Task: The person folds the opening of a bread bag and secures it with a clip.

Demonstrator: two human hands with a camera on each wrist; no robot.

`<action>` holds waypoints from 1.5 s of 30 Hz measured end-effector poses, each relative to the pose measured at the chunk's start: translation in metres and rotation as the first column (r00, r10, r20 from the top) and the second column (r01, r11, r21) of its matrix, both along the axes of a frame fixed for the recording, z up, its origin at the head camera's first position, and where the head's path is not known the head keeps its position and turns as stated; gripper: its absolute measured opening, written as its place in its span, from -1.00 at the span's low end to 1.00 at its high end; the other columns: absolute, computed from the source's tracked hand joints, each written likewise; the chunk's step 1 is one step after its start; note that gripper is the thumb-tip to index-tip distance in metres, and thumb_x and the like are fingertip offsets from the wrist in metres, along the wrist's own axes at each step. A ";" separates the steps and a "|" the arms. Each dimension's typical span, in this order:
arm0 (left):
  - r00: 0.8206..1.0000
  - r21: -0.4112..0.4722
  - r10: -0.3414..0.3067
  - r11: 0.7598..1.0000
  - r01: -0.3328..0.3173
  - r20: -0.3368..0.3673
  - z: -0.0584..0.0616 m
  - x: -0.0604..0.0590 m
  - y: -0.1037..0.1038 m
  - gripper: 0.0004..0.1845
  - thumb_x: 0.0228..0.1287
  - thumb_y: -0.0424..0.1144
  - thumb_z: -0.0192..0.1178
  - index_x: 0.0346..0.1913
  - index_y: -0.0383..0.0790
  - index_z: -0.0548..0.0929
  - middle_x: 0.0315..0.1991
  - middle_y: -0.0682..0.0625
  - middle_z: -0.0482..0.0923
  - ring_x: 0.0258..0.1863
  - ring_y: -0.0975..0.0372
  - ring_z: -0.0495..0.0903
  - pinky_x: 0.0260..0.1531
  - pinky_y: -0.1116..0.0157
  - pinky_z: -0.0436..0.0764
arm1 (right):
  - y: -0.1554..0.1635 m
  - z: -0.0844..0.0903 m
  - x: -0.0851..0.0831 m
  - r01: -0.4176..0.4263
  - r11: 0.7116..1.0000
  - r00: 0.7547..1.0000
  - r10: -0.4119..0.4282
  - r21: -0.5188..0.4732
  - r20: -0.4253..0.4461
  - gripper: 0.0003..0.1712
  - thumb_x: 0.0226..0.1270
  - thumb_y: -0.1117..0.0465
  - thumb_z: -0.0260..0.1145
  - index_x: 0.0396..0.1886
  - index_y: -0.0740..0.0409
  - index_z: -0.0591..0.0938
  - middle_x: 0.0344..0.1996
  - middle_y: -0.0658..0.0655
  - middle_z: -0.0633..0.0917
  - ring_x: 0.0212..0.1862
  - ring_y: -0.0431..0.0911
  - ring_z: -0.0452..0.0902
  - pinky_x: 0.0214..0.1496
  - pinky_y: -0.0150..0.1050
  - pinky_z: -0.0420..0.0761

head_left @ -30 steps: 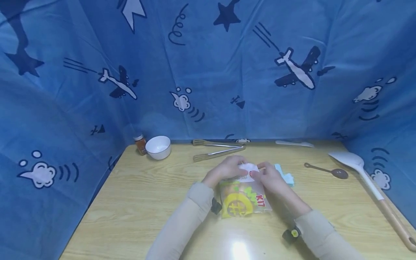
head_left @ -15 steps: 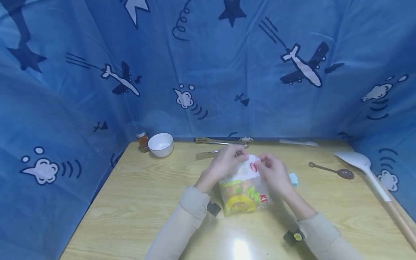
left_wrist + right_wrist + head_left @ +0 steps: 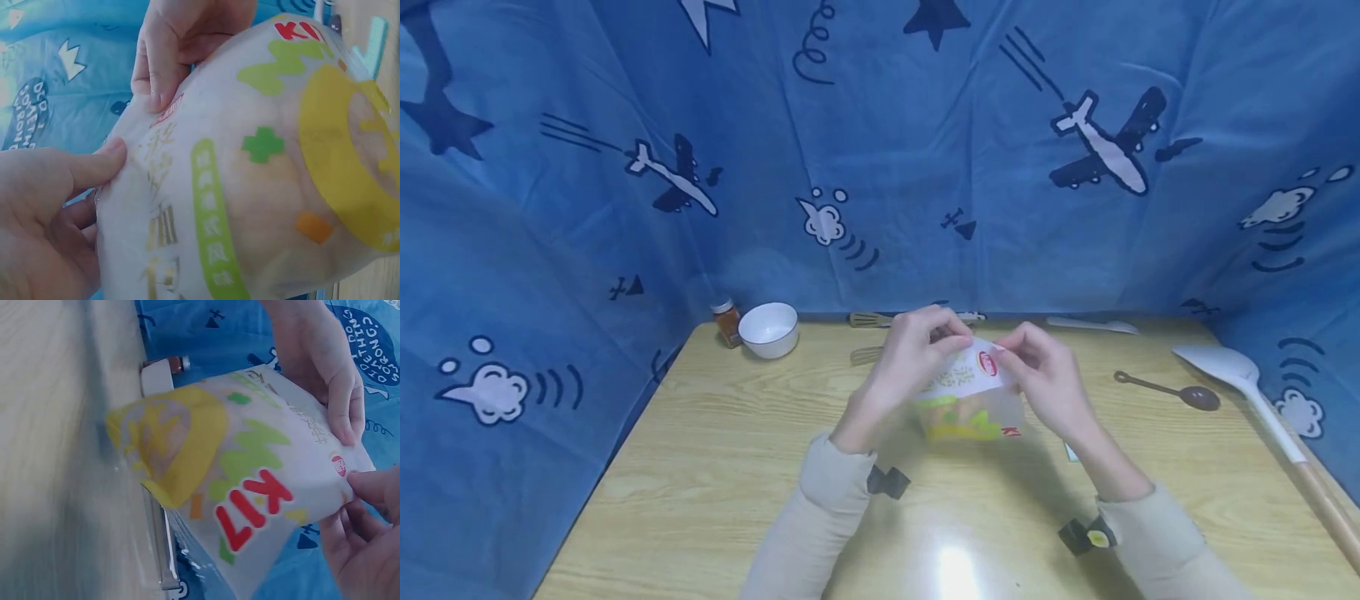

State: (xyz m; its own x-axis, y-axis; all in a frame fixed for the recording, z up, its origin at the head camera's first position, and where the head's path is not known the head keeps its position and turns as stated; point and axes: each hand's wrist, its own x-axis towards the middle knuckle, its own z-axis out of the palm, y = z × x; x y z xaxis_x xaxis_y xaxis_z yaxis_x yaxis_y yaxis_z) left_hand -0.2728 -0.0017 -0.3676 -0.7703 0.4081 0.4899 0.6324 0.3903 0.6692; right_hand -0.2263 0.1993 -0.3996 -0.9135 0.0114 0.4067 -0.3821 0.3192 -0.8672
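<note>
A printed plastic food bag (image 3: 966, 400) with a white top band, green shapes and a red oval logo hangs between my two hands. Pale brown, rounded contents show through its film in the left wrist view. My left hand (image 3: 910, 358) pinches the upper edge at one side, thumb on the printed face. Close by, my right hand (image 3: 1048, 383) pinches the same edge beside the red logo. In the right wrist view the bag (image 3: 250, 456) slants, its yellow-printed bottom end pointing away from my fingers. Its top edge appears sealed.
At the back left stand a small spice jar (image 3: 727, 323) and a white bowl (image 3: 769, 330). Tongs (image 3: 867, 357) lie partly hidden behind my left hand. To the right are a white knife (image 3: 1093, 325), a brown spoon (image 3: 1198, 397) and a large white spoon (image 3: 1228, 367) with a wooden handle.
Both hands have lifted the bag up from the table and tilted it, so its lower part looks foreshortened. The pinch on the top edge has stayed.
</note>
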 end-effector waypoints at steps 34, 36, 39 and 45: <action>0.996 0.102 -0.002 0.995 -0.007 0.084 -0.001 0.001 -0.002 -0.96 0.44 -0.26 0.26 -0.16 -0.10 0.70 -0.22 0.03 0.73 -0.19 0.25 0.58 -0.10 0.33 0.52 | -0.006 0.010 0.000 -0.011 0.995 0.996 0.002 -0.097 -0.085 -0.90 0.33 0.59 0.24 -0.25 0.38 0.60 -0.39 -0.29 0.74 -0.29 -0.35 0.68 -0.25 -0.44 0.64; 0.995 0.094 0.013 0.995 -0.022 0.097 -0.001 0.002 -0.001 -0.93 0.42 -0.19 0.32 -0.14 -0.08 0.69 -0.21 0.03 0.72 -0.15 0.24 0.58 -0.07 0.31 0.49 | -0.005 0.010 0.000 -0.014 0.996 0.995 0.006 -0.087 -0.099 -0.89 0.33 0.59 0.24 -0.25 0.39 0.59 -0.39 -0.29 0.74 -0.27 -0.35 0.69 -0.22 -0.44 0.65; 0.993 0.067 0.028 0.997 -0.036 0.115 0.000 0.003 0.001 -0.84 0.40 -0.12 0.39 -0.07 -0.07 0.72 -0.16 0.02 0.76 -0.11 0.21 0.61 -0.06 0.29 0.49 | -0.006 0.010 -0.001 -0.019 0.997 0.993 0.010 -0.075 -0.115 -0.89 0.32 0.60 0.24 -0.26 0.39 0.59 -0.38 -0.27 0.72 -0.25 -0.37 0.69 -0.18 -0.45 0.66; 0.984 -0.005 0.019 1.000 -0.018 0.177 -0.002 0.003 0.001 -0.83 0.44 -0.13 0.36 -0.03 -0.08 0.81 -0.01 0.04 0.81 -0.06 0.23 0.69 -0.05 0.31 0.57 | -0.005 0.008 0.000 -0.023 0.999 0.993 0.018 -0.042 -0.117 -0.88 0.32 0.61 0.21 -0.28 0.39 0.59 -0.36 -0.25 0.71 -0.20 -0.38 0.71 -0.12 -0.45 0.69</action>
State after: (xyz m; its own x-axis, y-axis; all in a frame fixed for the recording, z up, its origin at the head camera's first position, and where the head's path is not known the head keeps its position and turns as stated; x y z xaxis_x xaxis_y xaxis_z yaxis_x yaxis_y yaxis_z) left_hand -0.2696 -0.0009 -0.3692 -0.8522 0.3946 0.3436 0.4966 0.4032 0.7686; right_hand -0.2259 0.1943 -0.3913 -0.8600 0.0128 0.5102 -0.4878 0.2733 -0.8291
